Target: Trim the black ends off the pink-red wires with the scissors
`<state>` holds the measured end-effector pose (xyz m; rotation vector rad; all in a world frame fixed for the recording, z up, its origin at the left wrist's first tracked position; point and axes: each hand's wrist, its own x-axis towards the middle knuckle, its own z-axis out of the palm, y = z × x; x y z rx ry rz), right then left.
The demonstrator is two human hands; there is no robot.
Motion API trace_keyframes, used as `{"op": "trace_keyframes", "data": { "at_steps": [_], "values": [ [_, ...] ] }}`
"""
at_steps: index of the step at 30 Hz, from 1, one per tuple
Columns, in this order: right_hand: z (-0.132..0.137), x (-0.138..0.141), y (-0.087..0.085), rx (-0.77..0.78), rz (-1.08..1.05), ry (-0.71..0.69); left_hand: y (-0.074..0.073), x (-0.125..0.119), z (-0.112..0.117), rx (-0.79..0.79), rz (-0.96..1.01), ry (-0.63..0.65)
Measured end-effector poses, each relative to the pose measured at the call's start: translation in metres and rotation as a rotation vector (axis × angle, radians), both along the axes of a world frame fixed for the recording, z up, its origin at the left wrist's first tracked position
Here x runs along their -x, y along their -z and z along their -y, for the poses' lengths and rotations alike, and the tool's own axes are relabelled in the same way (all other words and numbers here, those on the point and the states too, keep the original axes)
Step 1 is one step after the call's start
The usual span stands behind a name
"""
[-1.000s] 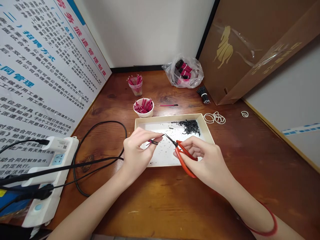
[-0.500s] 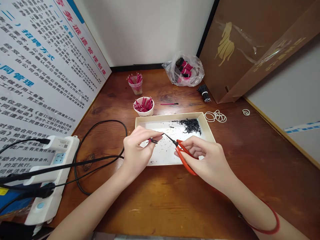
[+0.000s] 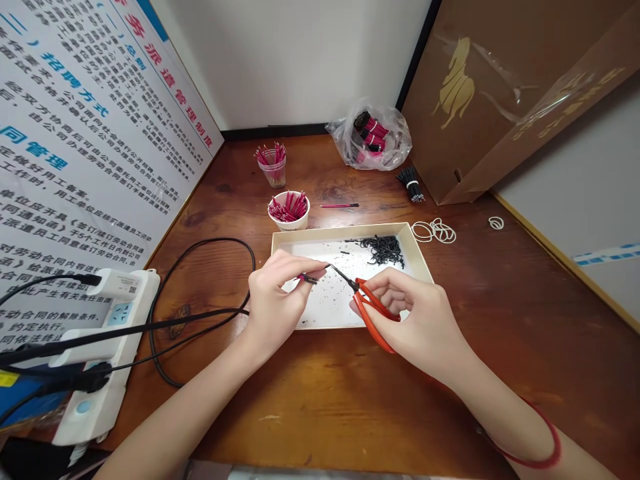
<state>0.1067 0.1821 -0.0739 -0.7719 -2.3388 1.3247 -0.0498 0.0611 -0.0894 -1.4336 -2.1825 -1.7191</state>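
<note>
View: head camera, looking down at the far end of a table.

Left hand (image 3: 277,295): fingers closed in a pinch on a short dark wire (image 3: 309,279), held above the tray.

Right hand (image 3: 415,321): fingers curled through red-handled scissors (image 3: 373,313), gripping them; the black blades point at the wire, their tips just beside the left fingertips. Whether the blades are parted cannot be told.

Around the hands: a black cable (image 3: 200,267) loops on the table left of the left hand. A white power strip (image 3: 107,360) lies near the left table edge, with a plugged-in adapter and a dark cord crossing it. A red bangle (image 3: 537,440) circles the right wrist.

Containers: the cream-rimmed tray (image 3: 345,231) sits under both hands, holding a heap of black wire cuttings (image 3: 383,252) near its far right corner and tiny scraps (image 3: 330,300) across its white floor. Behind it, a white cup (image 3: 289,211) holds red-and-black wires, and a clear cup (image 3: 273,168) holds more, standing upright. A plastic bag (image 3: 370,141) near the far edge holds banded bundles.

Surface: a loose red wire (image 3: 339,205) lies behind the tray. A banded black wire bundle (image 3: 411,184) lies near the far right corner, with rubber bands (image 3: 434,231) just beside the tray.

Room: a printed notice board (image 3: 90,120) leans along the left side; a brown bag (image 3: 493,100) with a gold horse stands at right, against a white wall (image 3: 310,60).
</note>
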Motion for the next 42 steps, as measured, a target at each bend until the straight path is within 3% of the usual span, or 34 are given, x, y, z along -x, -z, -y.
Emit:
{"op": "trace_keyframes", "data": {
  "at_steps": [30,42],
  "values": [
    [-0.0029,0.0005,-0.0006,0.046,-0.015,0.013,-0.0001,0.0000,0.0008,0.012,0.056,-0.002],
    [-0.0004,0.0014,-0.0021,-0.010,-0.042,-0.021,-0.0001,-0.0004,-0.0003,0.010,0.067,0.009]
  ]
}}
